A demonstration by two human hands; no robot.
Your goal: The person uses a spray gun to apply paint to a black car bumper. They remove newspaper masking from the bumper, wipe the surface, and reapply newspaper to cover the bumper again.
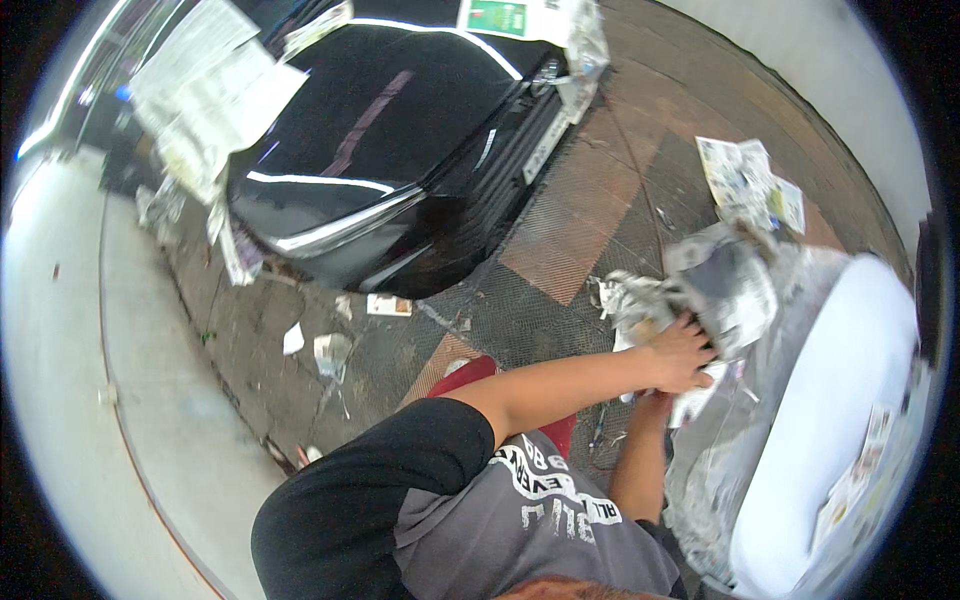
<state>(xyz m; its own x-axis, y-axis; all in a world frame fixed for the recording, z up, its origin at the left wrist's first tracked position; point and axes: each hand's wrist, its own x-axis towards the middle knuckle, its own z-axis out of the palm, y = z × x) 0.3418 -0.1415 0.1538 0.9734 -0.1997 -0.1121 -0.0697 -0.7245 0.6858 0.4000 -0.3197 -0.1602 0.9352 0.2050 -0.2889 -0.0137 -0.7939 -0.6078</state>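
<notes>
My left hand (682,358) reaches across to the right, fingers spread at the edge of a crumpled bundle of newspaper (735,300). Its fingertips meet the grey, slightly blurred paper; I see no firm grip. Just below it is my right hand (655,402), mostly covered by the left one, so its fingers do not show. A white scrap of paper (692,408) sticks out beside the two hands. Close on the right lies a long, smooth white car panel (825,410), with newspaper and clear plastic sheeting (715,470) along its edges.
A black car (370,110) stands ahead to the left, partly draped with newspaper sheets (215,95). More newspaper (740,170) lies on the floor at the far right. Paper scraps (332,352) litter the patterned floor. A pale wall (165,430) runs along the left.
</notes>
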